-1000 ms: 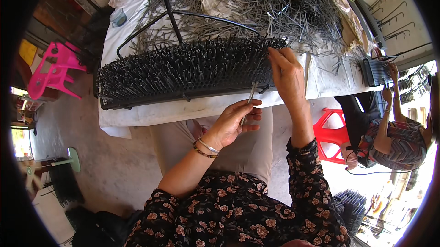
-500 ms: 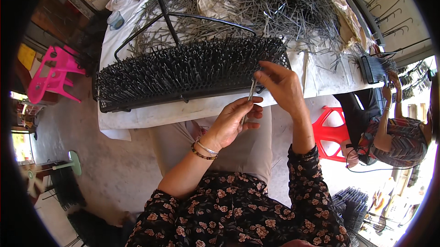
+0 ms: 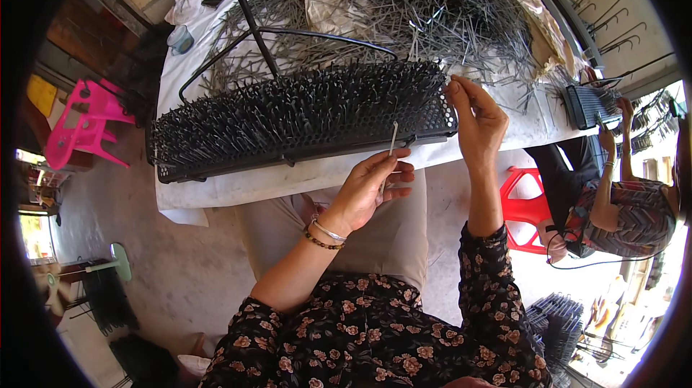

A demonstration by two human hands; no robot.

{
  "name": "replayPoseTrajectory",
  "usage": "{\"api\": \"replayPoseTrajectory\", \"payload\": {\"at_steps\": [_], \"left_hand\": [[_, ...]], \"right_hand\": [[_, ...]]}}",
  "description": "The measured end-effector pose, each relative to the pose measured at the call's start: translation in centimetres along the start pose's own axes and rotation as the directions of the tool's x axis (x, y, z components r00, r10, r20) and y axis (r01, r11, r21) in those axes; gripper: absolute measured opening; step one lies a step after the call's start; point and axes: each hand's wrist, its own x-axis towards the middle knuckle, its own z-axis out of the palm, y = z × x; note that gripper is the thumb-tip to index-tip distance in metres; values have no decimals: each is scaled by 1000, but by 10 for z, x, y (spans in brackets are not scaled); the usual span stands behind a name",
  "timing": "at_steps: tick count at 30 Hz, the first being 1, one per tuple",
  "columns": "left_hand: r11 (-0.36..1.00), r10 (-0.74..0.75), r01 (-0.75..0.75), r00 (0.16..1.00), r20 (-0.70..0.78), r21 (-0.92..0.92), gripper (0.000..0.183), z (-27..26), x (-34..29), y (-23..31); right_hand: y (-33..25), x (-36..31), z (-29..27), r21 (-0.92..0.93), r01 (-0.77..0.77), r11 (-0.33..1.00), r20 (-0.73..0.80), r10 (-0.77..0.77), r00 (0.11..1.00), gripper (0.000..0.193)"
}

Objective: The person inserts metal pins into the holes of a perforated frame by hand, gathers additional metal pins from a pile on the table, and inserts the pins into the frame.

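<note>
A long black perforated rack (image 3: 425,125) lies across the near part of the table, its holes crowded with thin dark metal strips (image 3: 274,110) standing upright. My left hand (image 3: 360,197) is just in front of the rack's near edge, closed round a thin metal strip (image 3: 393,138) that points up from between thumb and fingers. At the rack's right end my right hand (image 3: 481,121) pinches thumb and forefinger together beside the outermost strips. Whatever is in that pinch is too small to make out. Bare holes show along the rack's right end.
Loose metal strips (image 3: 440,10) are heaped behind the rack on the white-covered table (image 3: 504,118). A black bar frame (image 3: 249,17) rises over the rack. On the right a co-worker (image 3: 613,208) handles a smaller rack (image 3: 582,105) near a red stool (image 3: 522,204). A pink chair (image 3: 90,121) stands left.
My right hand has moved right, from the strip in my left hand to the rack's right end. My left hand stays nearly in place, still holding a strip.
</note>
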Motion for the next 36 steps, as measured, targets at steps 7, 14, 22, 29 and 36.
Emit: {"api": "replayPoseTrajectory", "payload": {"at_steps": [7, 14, 22, 29, 36], "left_hand": [[996, -32, 25, 997, -74, -89, 28, -14, 5, -5], [998, -42, 39, 998, -51, -48, 27, -10, 1, -6], [997, -32, 29, 999, -39, -72, 27, -14, -2, -7], [996, -41, 36, 998, -48, -85, 27, -12, -3, -6], [996, -31, 27, 999, -42, -80, 27, -12, -5, -4]], "right_hand": [[5, 1, 5, -262, 222, 939, -14, -234, 972, 12], [9, 1, 5, -260, 228, 938, -24, -242, 970, 13], [15, -5, 8, -250, 200, 947, -80, -226, 971, 11], [11, -4, 15, -510, 428, 746, 216, -370, 904, 11], [-4, -6, 17, -535, 376, 757, 237, -292, 926, 17]]}}
